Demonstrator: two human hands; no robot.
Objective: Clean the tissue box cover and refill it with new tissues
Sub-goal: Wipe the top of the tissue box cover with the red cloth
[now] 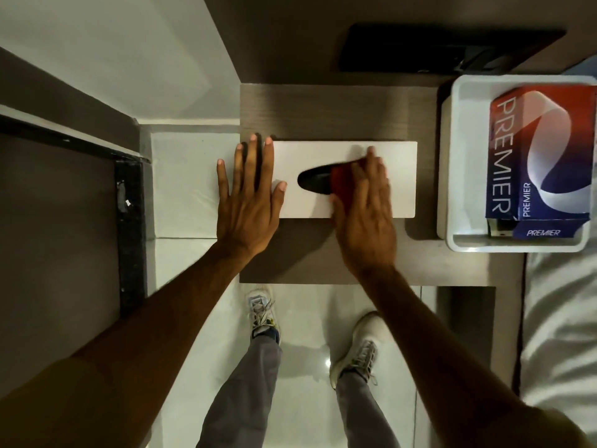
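Head view: two hands, left spread flat, right pressing one red cloth on one cover.

head cam | faces steeply down, wide-angle | close over wooden table | single view

Looking straight down on a dark wood-grain side table, its top running back to a matching wood panel. Pale glossy floor tiles below, catching a small glint of light. At left, a dark counter with a speckled black edge. Rumpled white bedding at right. A black flat object lies at the back.
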